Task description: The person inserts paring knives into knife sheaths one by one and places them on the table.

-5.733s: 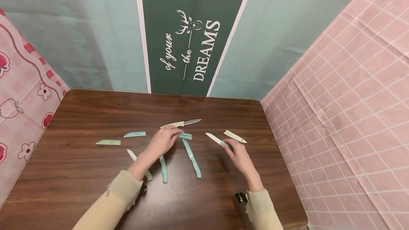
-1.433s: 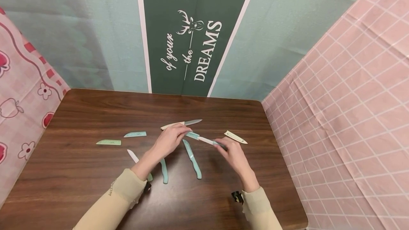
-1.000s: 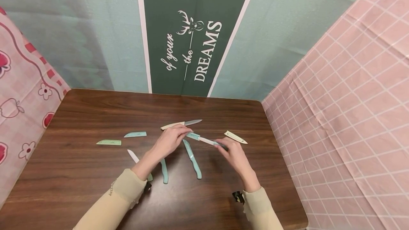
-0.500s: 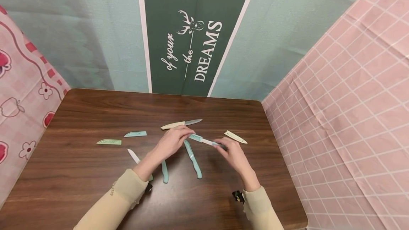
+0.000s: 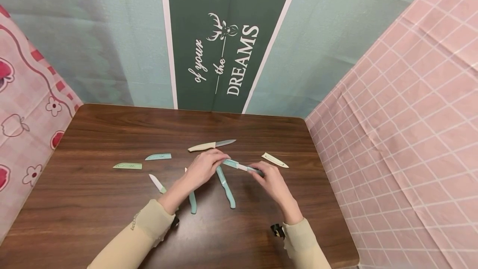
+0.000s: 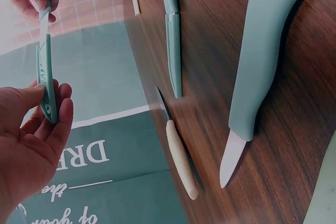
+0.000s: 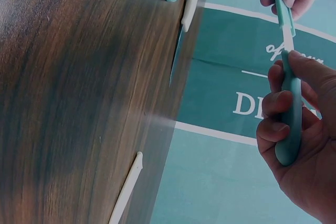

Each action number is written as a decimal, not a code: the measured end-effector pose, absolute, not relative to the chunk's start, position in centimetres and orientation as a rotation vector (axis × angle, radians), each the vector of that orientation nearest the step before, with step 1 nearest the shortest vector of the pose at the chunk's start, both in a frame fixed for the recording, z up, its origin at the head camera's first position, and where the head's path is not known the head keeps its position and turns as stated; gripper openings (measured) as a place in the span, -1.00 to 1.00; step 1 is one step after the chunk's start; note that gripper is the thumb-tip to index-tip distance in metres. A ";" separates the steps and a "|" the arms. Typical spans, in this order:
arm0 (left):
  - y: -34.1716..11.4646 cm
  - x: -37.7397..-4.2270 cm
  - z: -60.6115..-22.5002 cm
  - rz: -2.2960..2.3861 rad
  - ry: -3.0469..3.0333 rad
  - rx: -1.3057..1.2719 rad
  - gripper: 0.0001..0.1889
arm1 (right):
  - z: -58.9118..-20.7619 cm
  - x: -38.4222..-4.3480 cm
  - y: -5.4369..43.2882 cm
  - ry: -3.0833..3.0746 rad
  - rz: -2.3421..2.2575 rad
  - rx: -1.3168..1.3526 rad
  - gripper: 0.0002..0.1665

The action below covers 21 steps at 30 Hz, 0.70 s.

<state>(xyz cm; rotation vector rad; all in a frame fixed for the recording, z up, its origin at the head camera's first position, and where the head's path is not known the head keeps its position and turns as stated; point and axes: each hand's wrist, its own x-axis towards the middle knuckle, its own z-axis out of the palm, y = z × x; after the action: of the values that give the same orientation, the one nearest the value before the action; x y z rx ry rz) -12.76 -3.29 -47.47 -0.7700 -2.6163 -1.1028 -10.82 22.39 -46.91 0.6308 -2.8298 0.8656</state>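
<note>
My left hand (image 5: pixel 203 167) pinches a light-blue knife sheath (image 5: pixel 230 163) between thumb and fingers. In my right hand (image 5: pixel 274 182) is a paring knife, its teal handle (image 7: pixel 291 114) gripped by curled fingers. Part of its white blade (image 5: pixel 242 167) is inside the sheath; a short length shows between the hands. Both are held above the table. Below them lies a sheathed teal knife (image 5: pixel 227 188). Another teal-handled knife (image 5: pixel 192 202), with a white blade, is partly hidden by my left hand. My left forearm covers the handle of a green knife (image 5: pixel 156 182).
Behind my left hand lies a cream-handled knife (image 5: pixel 203 147) with a metal blade. A cream sheath (image 5: pixel 275 160) rests at the right. Toward the left are a blue sheath (image 5: pixel 158 157) and a green sheath (image 5: pixel 128 165) on the brown table (image 5: pixel 112 132).
Earlier the knife and sheath were apart. The blade has entered the sheath, and less white shows with each frame. My left hand has lifted the sheath and moved right toward the knife.
</note>
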 end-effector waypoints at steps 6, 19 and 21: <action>-3.1 -12.6 -47.4 -1.113 -2.627 -0.786 -0.79 | -47.1 -10.8 22.3 -2.833 0.881 0.625 -0.85; -2.7 -12.5 -47.8 -1.112 -2.618 -0.797 -0.80 | -47.3 -10.7 22.4 -2.836 0.880 0.621 -0.85; -2.7 -12.5 -47.8 -1.106 -2.621 -0.795 -0.80 | -47.3 -10.7 22.4 -2.836 0.882 0.623 -0.85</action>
<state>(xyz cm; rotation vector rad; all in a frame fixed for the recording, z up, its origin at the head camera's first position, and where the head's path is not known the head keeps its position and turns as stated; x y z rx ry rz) -12.52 -2.68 -47.78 -0.7946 -2.6213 -1.1060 -10.68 22.41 -47.31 0.6227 -2.8361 0.8818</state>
